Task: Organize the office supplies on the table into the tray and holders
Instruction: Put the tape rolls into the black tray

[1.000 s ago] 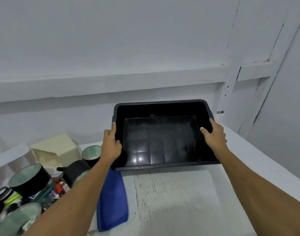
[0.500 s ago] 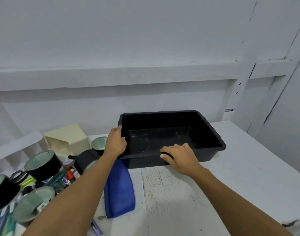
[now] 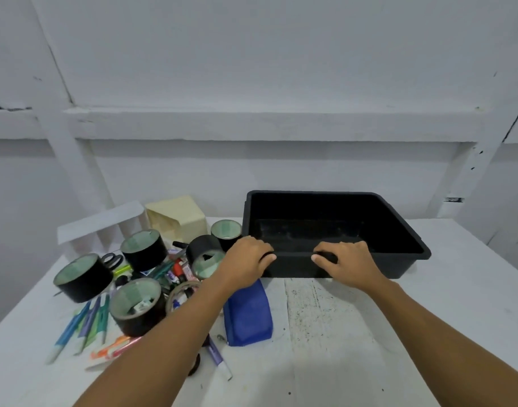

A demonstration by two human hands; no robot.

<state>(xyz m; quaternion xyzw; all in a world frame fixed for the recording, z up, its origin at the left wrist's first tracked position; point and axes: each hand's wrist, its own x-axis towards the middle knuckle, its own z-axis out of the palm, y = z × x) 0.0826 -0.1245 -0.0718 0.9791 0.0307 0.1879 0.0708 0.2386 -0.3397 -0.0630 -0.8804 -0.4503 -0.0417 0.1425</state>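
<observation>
- At the near edge of the counter (image 3: 398,333), on the left, loose pens (image 3: 84,324) are lying fanned out, while scuffed, speckled white paint is showing in the middle.
- Just beyond them, a blue pouch (image 3: 249,315) is lying flat, its far end passing under the left wrist.
- Left of the pouch, black tape rolls (image 3: 82,277) are crowding together, with scissors (image 3: 112,259) and small markers lying among them.
- The left hand (image 3: 247,259) is gripping the near left corner of the tray (image 3: 404,227), fingers curled over the rim.
- The right hand (image 3: 347,259) is clamping the same near rim closer to its middle, fingers hooked inside.
- The tray is sitting flat on the counter, right of the pile and apparently holding nothing.
- The step in hand is probably settling the tray in place. Doing it well is calling for an even two-handed slide with the base flat. It also means watching the pouch and the tape roll by the left corner, and stopping within easy reach of the pile.
- Behind the pile, a cream holder (image 3: 178,221) is looking tipped over, beside a white rack (image 3: 102,224).
- Farthest back, a white painted wall (image 3: 251,69) with plain beams is closing the room.
</observation>
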